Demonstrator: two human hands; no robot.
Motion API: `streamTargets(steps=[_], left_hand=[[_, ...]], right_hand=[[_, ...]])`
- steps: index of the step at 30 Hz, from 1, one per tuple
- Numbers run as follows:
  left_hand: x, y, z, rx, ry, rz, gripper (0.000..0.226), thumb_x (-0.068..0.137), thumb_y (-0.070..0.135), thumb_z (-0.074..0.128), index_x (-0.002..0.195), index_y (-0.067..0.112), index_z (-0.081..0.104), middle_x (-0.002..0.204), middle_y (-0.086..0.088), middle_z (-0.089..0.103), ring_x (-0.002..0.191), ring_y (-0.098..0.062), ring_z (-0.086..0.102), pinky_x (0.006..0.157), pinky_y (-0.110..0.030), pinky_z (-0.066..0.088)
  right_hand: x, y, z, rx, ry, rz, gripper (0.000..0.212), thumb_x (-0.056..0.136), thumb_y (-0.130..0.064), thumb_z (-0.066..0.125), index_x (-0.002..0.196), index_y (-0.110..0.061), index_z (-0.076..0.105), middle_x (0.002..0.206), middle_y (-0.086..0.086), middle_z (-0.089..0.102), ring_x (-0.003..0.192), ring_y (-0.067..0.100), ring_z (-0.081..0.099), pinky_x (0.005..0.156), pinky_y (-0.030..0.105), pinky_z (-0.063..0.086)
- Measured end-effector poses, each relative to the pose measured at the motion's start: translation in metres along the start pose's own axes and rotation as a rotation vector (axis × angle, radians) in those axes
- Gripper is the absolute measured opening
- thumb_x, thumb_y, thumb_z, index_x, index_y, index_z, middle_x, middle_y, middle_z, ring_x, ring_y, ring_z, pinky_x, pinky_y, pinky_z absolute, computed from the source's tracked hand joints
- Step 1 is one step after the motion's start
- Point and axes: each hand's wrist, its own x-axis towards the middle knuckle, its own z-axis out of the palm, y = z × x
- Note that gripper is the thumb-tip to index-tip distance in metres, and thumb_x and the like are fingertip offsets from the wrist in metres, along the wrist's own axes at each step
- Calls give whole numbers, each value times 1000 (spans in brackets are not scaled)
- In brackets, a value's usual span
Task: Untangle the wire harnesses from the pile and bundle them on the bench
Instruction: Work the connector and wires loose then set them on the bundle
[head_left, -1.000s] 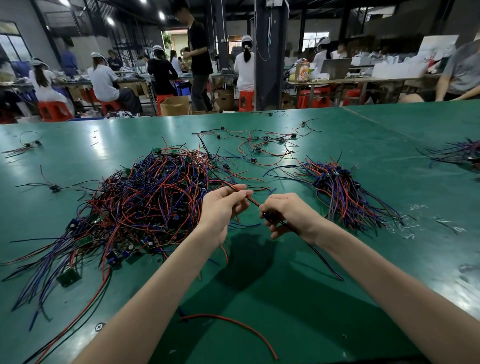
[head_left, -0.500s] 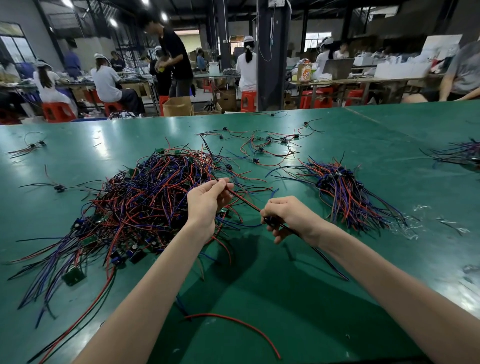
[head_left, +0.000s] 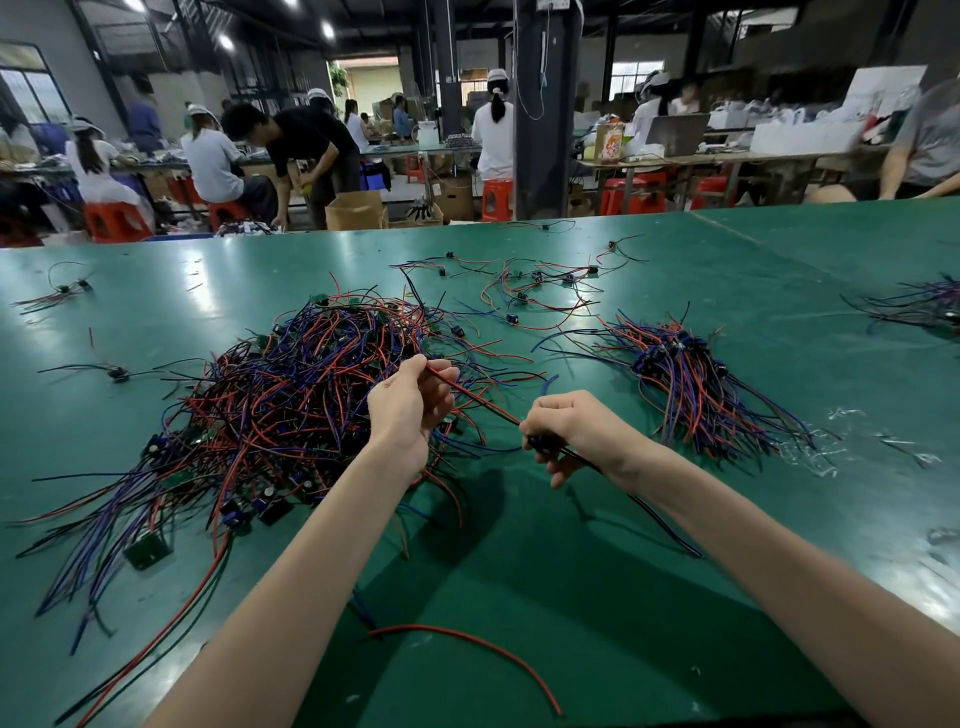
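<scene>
"Wires, thin and soft, how do they lie?"

"Most are in one big pile (head_left: 291, 395) on the left half of the bench (head_left: 519, 597): red, blue, purple and black strands, all crossed and looped, with small dark connectors among them. A flat green circuit board (head_left: 147, 551) lies at its near edge."

"And the hands?"

"The left hand (head_left: 410, 400) pinches one harness (head_left: 483, 400), a red and a black strand, between thumb and fingertips, just above the pile. The right hand (head_left: 576, 431) has its fingers curled round the dark end of the same harness. Between both hands the strands are pulled straight."

"Is something sorted?"

"A narrower bundle (head_left: 691, 384) lies to the right, its strands more parallel and spreading like a fan. One loose red wire (head_left: 467, 644) curves on the bench near the person."

"The surface?"

"Green, smooth, a little shiny; the lamps reflect on it."

"The room?"

"A dim workshop. People sit on red plastic stools (head_left: 117, 221) at other tables, beside a dark pillar (head_left: 540, 104) and a cardboard box (head_left: 356, 209)."
</scene>
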Motion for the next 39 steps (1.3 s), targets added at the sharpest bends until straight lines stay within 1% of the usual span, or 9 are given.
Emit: streamTargets(steps=[4,9,17,20,27,29,32,35,39], left_hand=[[-1,4,-1,-25,28,-34,36,97,20,46,74,4,68,56,0,66,39,-6,51,43,-16,47],[-1,10,-3,-109,-52,-177,34,97,16,41,78,4,66,57,-1,64,39,-8,47,40,-15,42],[-5,12,-4,-287,-208,-487,26,94,12,43,74,9,60,49,5,51,36,-4,41,35,-12,36],[-6,14,-4,-317,-210,-500,26,96,11,45,78,5,62,52,-1,60,36,-6,47,36,-13,42],[0,9,0,-294,-111,-199,29,102,14,42,82,-3,55,65,-16,69,53,-17,68,48,-18,54],[0,6,1,-186,-121,-90,31,103,14,39,81,-2,55,75,-19,68,61,-19,71,52,-18,55],[-3,0,1,126,-114,133,34,103,16,39,78,2,56,81,-13,68,67,-12,71,47,-17,50],[-6,-8,-1,547,-131,478,34,103,20,40,80,5,58,82,-8,69,74,-7,71,42,-17,45],[-8,-23,-3,1042,-126,854,31,102,27,41,79,13,56,79,3,72,75,-1,68,49,-21,38]], right_hand=[[2,1,0,-4,2,4,24,84,-8,56,59,-12,57,58,7,56,45,17,49,39,23,45],[3,3,-2,-30,23,23,22,83,-8,55,61,-10,56,52,3,54,41,16,47,38,22,44],[7,6,-4,-58,64,45,20,81,-10,57,61,-12,57,63,9,56,44,17,48,39,22,44],[7,6,-5,-66,69,59,19,82,-9,55,62,-10,57,65,11,56,44,17,47,38,22,44],[2,3,-4,2,48,35,22,82,-6,53,61,-10,56,62,8,56,46,17,47,38,23,42],[1,3,-2,16,42,7,26,83,-5,53,58,-12,55,61,7,56,47,18,47,37,22,42],[1,1,1,44,36,-42,32,84,-4,54,54,-15,54,60,6,56,49,18,48,38,23,43],[-1,0,2,73,28,-79,36,84,-2,55,51,-17,53,60,7,56,49,18,48,37,23,43],[-3,-2,2,99,15,-109,39,84,-1,54,49,-18,55,65,11,56,50,17,49,38,23,42]])
